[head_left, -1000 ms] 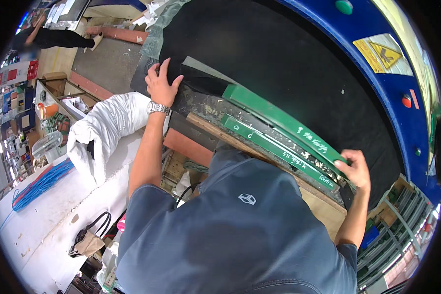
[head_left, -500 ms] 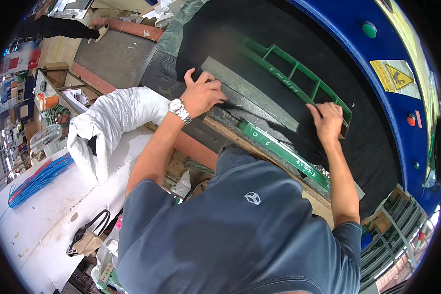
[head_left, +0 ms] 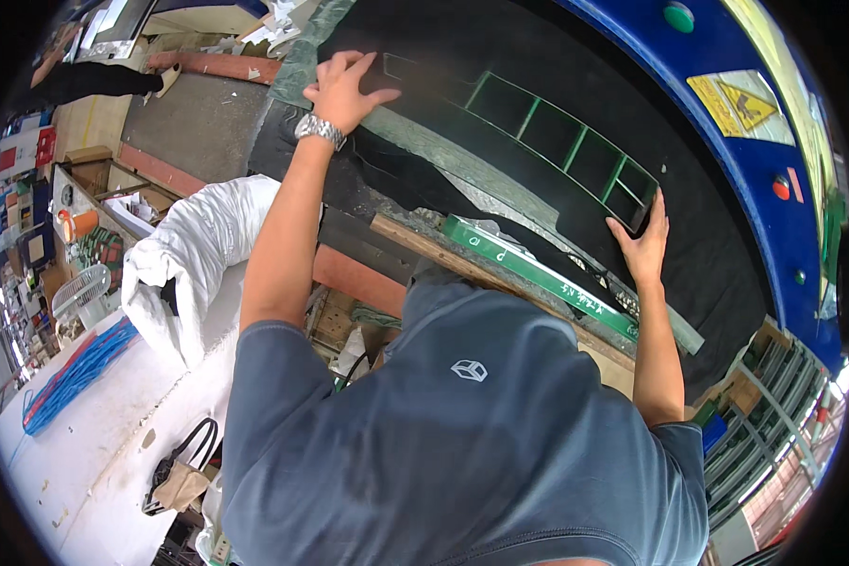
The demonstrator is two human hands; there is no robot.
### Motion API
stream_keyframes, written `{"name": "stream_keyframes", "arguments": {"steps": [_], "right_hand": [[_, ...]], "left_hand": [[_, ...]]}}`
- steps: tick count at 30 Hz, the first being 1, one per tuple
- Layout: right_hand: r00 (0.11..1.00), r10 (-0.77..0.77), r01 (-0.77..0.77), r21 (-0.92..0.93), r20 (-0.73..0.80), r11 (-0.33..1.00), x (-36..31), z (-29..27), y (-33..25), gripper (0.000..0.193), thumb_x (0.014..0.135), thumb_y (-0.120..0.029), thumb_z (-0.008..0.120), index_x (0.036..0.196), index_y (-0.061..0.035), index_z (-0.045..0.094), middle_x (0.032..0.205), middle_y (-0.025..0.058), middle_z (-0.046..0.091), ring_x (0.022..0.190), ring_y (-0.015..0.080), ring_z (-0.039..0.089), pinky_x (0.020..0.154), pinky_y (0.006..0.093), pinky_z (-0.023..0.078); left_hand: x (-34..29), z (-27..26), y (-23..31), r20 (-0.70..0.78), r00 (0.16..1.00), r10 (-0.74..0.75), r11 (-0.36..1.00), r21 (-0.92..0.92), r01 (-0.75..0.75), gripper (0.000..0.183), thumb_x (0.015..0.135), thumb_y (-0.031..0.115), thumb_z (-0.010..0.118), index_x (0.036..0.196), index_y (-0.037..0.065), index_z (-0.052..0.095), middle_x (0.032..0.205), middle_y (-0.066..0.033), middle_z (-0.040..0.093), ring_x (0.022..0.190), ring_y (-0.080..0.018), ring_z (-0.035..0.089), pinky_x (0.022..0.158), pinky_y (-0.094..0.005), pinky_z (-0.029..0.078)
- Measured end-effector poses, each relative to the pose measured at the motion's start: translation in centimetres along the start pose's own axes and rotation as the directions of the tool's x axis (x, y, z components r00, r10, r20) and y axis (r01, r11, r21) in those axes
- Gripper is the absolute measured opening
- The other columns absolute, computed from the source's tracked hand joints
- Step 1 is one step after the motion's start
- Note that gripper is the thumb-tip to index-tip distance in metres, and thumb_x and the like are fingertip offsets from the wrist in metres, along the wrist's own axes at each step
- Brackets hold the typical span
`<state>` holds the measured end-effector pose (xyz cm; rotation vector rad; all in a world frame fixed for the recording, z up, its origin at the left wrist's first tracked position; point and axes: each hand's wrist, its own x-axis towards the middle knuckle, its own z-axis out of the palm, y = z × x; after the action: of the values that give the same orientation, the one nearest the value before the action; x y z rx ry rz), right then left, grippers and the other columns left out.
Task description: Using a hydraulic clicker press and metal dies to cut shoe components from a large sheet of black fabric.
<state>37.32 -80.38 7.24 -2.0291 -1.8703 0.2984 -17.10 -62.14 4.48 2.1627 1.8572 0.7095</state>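
A long green-edged cutting die (head_left: 568,149), split by crossbars into several cells, lies on a black sheet (head_left: 717,255); its left end is blurred. My left hand (head_left: 344,91), with a metal watch on its wrist, is beside that left end, fingers and thumb spread and holding nothing. At the die's right end is my right hand (head_left: 643,243), its fingers stretched along the end edge and its thumb apart; it seems to touch the corner. Between the die and me runs a grey-green strip (head_left: 472,170) with ragged black cut-outs around it.
A second green die (head_left: 538,274) lies along the wooden front edge (head_left: 434,247). Beyond the sheet curves a blue machine frame (head_left: 674,85) with a yellow warning sign (head_left: 743,106). White cloth (head_left: 208,236) and blue strands (head_left: 80,373) lie at left. Another person's leg (head_left: 94,83) shows far left.
The green die has tipped from showing its side wall to lying edge-up on the sheet. My left hand has moved away and left, fingers spreading. My right hand's fingers have straightened at the die's end.
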Motion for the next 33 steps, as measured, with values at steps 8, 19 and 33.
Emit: {"name": "stream_keyframes", "arguments": {"steps": [8,19,33], "right_hand": [[0.995,0.043,-0.050,0.083,0.091,0.995,-1.6,-0.8,1.4,0.108,0.080,-0.032,0.091,0.167,-0.0096,0.031,0.152,0.0177,0.061,0.143,0.0299,0.057,0.131,0.0542,0.017],[0.982,-0.111,0.109,0.023,0.156,0.994,-3.3,-2.7,1.6,0.076,0.069,-0.031,0.097,0.135,-0.0076,0.066,0.145,0.0205,0.065,0.143,0.0298,0.057,0.126,0.0536,0.031],[0.982,-0.110,0.112,-0.004,0.156,0.994,-3.9,-2.9,1.5,0.070,0.071,-0.031,0.096,0.131,-0.0077,0.068,0.143,0.0162,0.067,0.145,0.0288,0.055,0.124,0.0513,0.035]], "left_hand": [[0.3,1.4,-2.1,-0.009,0.991,0.134,0.991,0.007,-0.133,0.054,0.072,0.053,0.091,0.121,0.032,0.082,0.138,0.0063,0.064,0.133,-0.0277,0.049,0.107,-0.0490,0.035],[-0.9,-0.1,-2.3,0.080,0.984,0.158,0.987,-0.006,-0.158,0.054,0.075,0.044,0.091,0.125,0.028,0.081,0.143,0.0041,0.063,0.139,-0.0241,0.052,0.113,-0.0454,0.039],[-0.9,-0.1,-1.9,0.043,0.967,0.250,0.968,0.016,-0.251,0.052,0.077,0.030,0.093,0.125,0.017,0.080,0.140,-0.0029,0.066,0.128,-0.0282,0.061,0.109,-0.0423,0.048]]}}
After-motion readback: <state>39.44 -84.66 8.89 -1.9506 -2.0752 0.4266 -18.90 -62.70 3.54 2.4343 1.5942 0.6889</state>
